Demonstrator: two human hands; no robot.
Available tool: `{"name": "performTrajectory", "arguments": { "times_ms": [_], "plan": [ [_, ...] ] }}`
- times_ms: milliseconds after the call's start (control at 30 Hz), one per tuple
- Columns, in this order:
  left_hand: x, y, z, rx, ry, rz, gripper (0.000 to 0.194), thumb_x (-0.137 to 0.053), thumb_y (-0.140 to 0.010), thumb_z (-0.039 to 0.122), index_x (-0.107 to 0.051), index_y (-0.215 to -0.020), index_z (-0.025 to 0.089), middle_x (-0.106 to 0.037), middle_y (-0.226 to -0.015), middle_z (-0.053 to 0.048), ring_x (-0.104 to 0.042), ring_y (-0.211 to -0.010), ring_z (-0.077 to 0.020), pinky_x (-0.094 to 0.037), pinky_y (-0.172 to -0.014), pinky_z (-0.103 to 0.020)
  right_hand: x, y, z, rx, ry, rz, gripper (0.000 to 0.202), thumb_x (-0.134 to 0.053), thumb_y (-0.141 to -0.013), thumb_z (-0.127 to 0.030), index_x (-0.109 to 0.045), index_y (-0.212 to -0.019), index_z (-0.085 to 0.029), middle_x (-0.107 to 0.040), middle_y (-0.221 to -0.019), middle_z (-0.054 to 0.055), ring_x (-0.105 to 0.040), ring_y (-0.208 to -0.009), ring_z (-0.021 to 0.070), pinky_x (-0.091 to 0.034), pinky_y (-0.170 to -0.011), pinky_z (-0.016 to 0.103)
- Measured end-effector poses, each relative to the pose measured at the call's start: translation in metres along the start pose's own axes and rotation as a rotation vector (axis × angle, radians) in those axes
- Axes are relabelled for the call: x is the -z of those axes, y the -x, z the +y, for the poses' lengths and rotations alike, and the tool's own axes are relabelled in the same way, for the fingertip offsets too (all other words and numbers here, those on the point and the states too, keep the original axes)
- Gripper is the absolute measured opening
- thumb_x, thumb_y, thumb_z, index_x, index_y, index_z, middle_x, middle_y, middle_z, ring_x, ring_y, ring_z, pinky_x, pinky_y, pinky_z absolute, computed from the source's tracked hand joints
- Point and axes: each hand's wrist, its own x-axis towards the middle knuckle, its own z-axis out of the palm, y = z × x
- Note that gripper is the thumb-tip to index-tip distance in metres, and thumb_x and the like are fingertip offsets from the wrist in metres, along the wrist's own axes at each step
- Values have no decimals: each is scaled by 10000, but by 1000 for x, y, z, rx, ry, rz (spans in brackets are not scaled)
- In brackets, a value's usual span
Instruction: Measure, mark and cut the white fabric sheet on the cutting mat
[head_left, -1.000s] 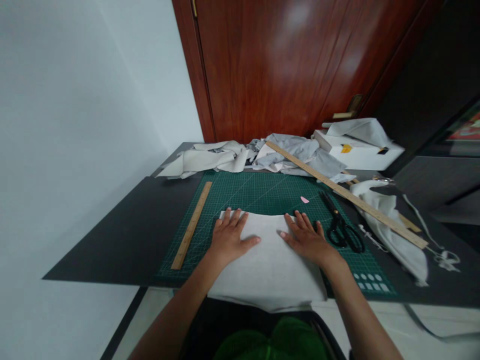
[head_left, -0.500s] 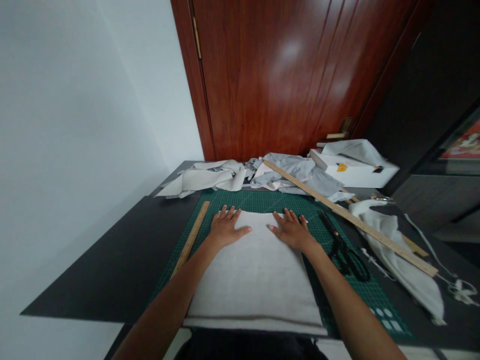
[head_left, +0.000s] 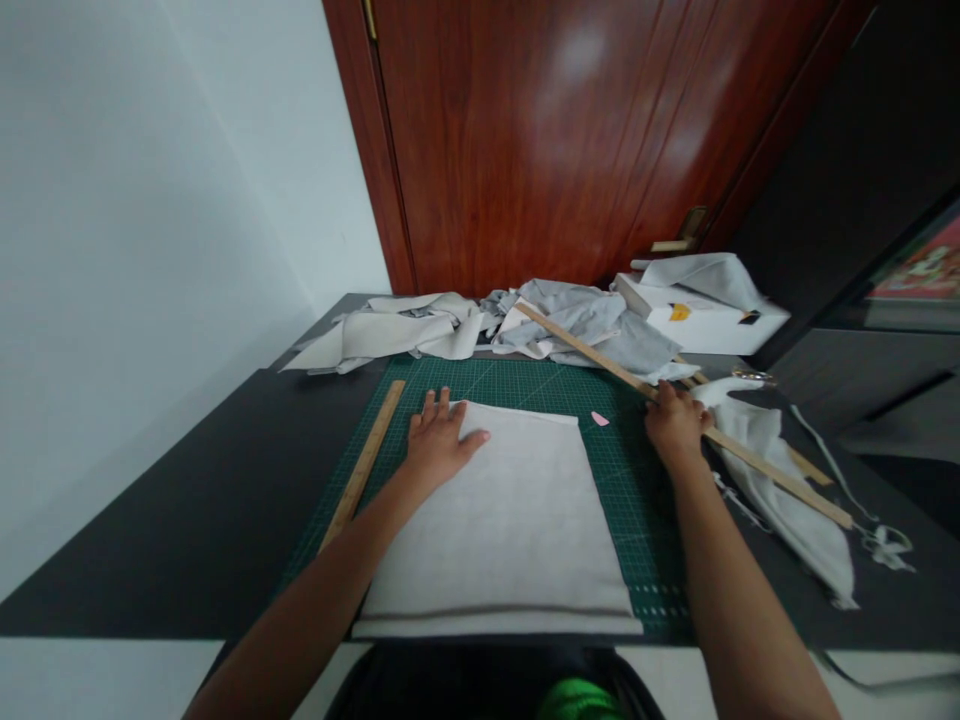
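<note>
My left hand (head_left: pixel 439 440) lies flat, fingers spread, over the far left corner of a folded off-white cloth (head_left: pixel 510 520). The cloth rests on a green cutting mat (head_left: pixel 510 376), with a folded strip along its near edge. At the right, my right hand (head_left: pixel 675 422) has its fingers closed round a long wooden ruler (head_left: pixel 772 472), near its middle. That ruler lies slantwise, its far end on the fabric pile. A small pink piece (head_left: pixel 600 419), perhaps tailor's chalk, sits on the mat between cloth and right hand. The scissors are hidden behind my right hand and forearm.
A second wooden ruler (head_left: pixel 364 462) lies left of the cloth. Fabric scraps (head_left: pixel 405 335) and grey cloth (head_left: pixel 577 315) are heaped along the back, beside a white box (head_left: pixel 712 325). White fabric (head_left: pixel 799 520) and cords lie at right. A wooden door (head_left: pixel 525 150) stands behind.
My right hand has left the cloth's far right corner, moved right and closed on the long ruler. The pink piece now shows fully. My left hand stays on the cloth; the view has tilted slightly.
</note>
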Motion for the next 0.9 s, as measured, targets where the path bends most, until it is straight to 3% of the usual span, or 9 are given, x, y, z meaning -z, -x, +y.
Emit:
{"name": "performTrajectory", "arguments": {
  "times_ms": [133,300,400,567,733,800,900],
  "plan": [
    [2,9,2,-198,76,27,632,-614,-979,555,-551,-1475,170,-294,-1677,-217,-282,-1537,-429,-310,-1196,-576,2,-1,0,-12,40,36,437,-383,-954,-210,-722,-1208,-103,-677,-1149,270,-565,-1036,410,-376,-858,545],
    [5,20,11,-463,216,-15,510,-723,-914,524,-646,-1327,235,-512,-1482,-128,-471,-1362,-348,-401,-1136,-503,36,9,-21,27,86,205,426,-345,-966,-177,-695,-1186,-76,-676,-1110,262,-539,-1006,371,-305,-847,474],
    [6,21,12,-549,254,-49,476,-699,-946,476,-644,-1350,230,-608,-1343,-105,-538,-1276,-298,-421,-1118,-458,58,40,-37,109,92,277,358,-392,-966,-187,-705,-1131,-131,-690,-1015,183,-549,-975,334,-286,-857,444],
    [9,21,1,-589,301,-148,700,-792,-841,571,-617,-1431,238,-577,-1474,-114,-514,-1375,-328,-386,-1170,-462,65,122,-42,241,159,402,273,-463,-976,-201,-707,-1100,-191,-678,-899,109,-568,-890,303,-292,-834,424],
    [21,32,-4,-647,339,-227,1000,-867,-730,613,-457,-1573,264,-414,-1646,-128,-411,-1494,-384,-315,-1236,-502,65,161,-36,345,158,222,245,-527,-930,-153,-720,-1077,-188,-698,-898,94,-598,-861,292,-308,-817,416],
    [29,40,-6,-664,341,-213,966,-878,-750,547,-453,-1573,274,-436,-1636,-113,-443,-1480,-363,-334,-1233,-478,67,162,-33,351,129,174,261,-531,-918,-136,-728,-1078,-198,-708,-906,85,-615,-875,293,-320,-819,416],
    [36,57,-19,-578,307,-130,837,-827,-823,500,-491,-1547,250,-522,-1573,-112,-490,-1448,-340,-353,-1230,-480,67,161,-25,327,89,88,279,-514,-938,-145,-739,-1085,-219,-725,-943,81,-643,-912,291,-348,-819,417]
  ]
}}
